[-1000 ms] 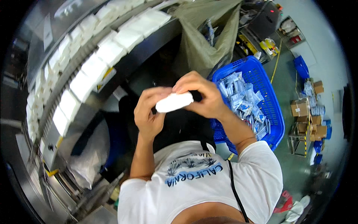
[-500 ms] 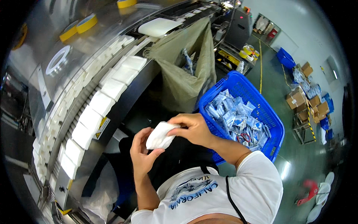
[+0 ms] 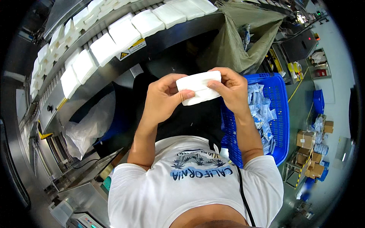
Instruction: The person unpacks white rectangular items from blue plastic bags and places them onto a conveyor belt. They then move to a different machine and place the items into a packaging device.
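Between my two hands is a folded white wipe (image 3: pixel 198 88), held up in front of my body. My left hand (image 3: pixel 163 97) grips its left end, thumb on the near face and fingers behind. My right hand (image 3: pixel 232 89) pinches the right end the same way. Fingers behind the wipe are partly hidden. Beyond my hands, a row of similar white folded stacks (image 3: pixel 148 23) lies along the conveyor (image 3: pixel 178 28), curving from the far middle to the left.
A blue plastic basket (image 3: pixel 283 125) with small blue-and-white packets (image 3: pixel 262 112) stands at my right. Behind it hangs an olive sack (image 3: pixel 232 45). A clear plastic bag (image 3: pixel 93 121) hangs at left. Cardboard boxes (image 3: pixel 306 140) are stacked far right.
My view has turned toward the left. The wipe, tilted before, is now held more level, with my right hand moved to its right end and my left hand at the opposite end.
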`<state>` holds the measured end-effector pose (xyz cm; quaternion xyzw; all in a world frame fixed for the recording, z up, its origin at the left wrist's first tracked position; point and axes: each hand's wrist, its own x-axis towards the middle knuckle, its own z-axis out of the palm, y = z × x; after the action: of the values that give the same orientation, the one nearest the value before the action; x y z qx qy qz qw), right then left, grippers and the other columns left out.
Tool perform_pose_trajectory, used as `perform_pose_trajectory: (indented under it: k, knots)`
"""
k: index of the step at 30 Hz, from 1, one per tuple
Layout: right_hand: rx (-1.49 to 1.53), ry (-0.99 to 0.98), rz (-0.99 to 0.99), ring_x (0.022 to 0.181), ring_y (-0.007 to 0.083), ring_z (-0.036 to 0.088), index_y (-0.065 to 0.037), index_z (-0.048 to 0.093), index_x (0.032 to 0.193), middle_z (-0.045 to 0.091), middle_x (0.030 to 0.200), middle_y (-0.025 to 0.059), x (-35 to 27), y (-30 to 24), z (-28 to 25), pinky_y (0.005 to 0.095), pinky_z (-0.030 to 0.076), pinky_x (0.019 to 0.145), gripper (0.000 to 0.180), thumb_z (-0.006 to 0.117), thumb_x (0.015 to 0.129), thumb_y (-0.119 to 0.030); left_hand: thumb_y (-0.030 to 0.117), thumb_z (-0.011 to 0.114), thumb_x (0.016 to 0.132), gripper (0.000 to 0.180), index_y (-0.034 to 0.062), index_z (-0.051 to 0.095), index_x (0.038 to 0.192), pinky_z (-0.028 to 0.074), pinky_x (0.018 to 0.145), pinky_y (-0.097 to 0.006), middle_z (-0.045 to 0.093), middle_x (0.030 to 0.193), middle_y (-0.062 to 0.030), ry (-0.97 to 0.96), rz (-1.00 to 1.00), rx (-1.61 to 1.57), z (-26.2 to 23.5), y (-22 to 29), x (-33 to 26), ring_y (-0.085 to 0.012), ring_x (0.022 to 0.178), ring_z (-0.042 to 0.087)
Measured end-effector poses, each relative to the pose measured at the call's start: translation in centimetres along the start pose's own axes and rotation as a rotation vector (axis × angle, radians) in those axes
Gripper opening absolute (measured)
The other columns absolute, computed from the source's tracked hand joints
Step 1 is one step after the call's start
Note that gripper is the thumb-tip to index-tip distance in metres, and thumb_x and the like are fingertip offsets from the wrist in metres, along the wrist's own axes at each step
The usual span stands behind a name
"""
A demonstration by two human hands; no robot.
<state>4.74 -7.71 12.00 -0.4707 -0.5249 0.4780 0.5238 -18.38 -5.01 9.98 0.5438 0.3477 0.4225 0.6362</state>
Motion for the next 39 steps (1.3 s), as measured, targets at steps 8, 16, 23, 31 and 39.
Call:
perform_pose_trajectory:
  k: [8, 16, 23, 31, 39]
  knots:
    - [0.074, 0.077, 0.167, 0.092, 0.0126, 0.070, 0.005, 0.068, 0.118, 0.075, 0.105, 0.0099, 0.9, 1.2, 0.7, 0.0248, 0.055, 0.082, 0.026, 0.074, 0.096, -0.006, 0.005, 0.081, 0.090, 0.051, -0.0089, 0.058, 0.133, 0.058, 0.099, -0.036, 0.070, 0.125, -0.0186, -0.035, 0.011, -0.258, -0.4, -0.5, 0.1, -0.0239, 0.114, 0.070]
    - [-0.034, -0.065, 0.232, 0.082, 0.0107, 0.071, 0.002, 0.062, 0.120, 0.075, 0.100, 0.0103, 1.9, 0.9, 2.1, 0.0225, 0.055, 0.058, 0.035, 0.079, 0.092, -0.011, -0.005, 0.073, 0.093, 0.047, -0.0074, 0.057, 0.136, 0.058, 0.097, -0.035, 0.071, 0.124, -0.0179, 0.087, -0.046, -0.161, -1.9, -1.4, -0.5, -0.0219, 0.111, 0.071]
    - [0.024, -0.272, 0.200, 0.089, 0.0124, 0.071, 0.001, 0.060, 0.124, 0.072, 0.101, 0.0087, 4.2, 0.2, 5.5, 0.0257, 0.057, 0.075, 0.035, 0.076, 0.093, -0.004, -0.001, 0.077, 0.091, 0.047, -0.0033, 0.059, 0.134, 0.057, 0.096, -0.034, 0.072, 0.120, -0.0122, 0.117, -0.020, -0.102, -6.1, -0.2, -2.6, -0.0196, 0.109, 0.070]
    - [-0.043, -0.644, 0.277, 0.080, 0.0102, 0.068, 0.003, 0.062, 0.117, 0.071, 0.096, 0.0070, 9.2, -2.8, 11.4, 0.0253, 0.056, 0.066, 0.032, 0.077, 0.095, -0.015, 0.000, 0.071, 0.096, 0.053, -0.0008, 0.048, 0.144, 0.055, 0.096, -0.031, 0.069, 0.123, -0.0168, 0.306, 0.133, -0.267, -10.8, 3.9, -5.3, -0.0193, 0.112, 0.068]
    - [0.005, -0.638, 0.153, 0.083, 0.0154, 0.071, 0.003, 0.065, 0.117, 0.072, 0.098, 0.0098, 21.4, -6.4, 22.2, 0.0277, 0.060, 0.072, 0.041, 0.078, 0.094, -0.028, 0.019, 0.058, 0.108, 0.040, -0.0035, 0.048, 0.140, 0.061, 0.091, -0.038, 0.066, 0.127, -0.0258, 0.568, 0.344, -0.354, -14.3, 3.8, -7.7, -0.0301, 0.109, 0.072]
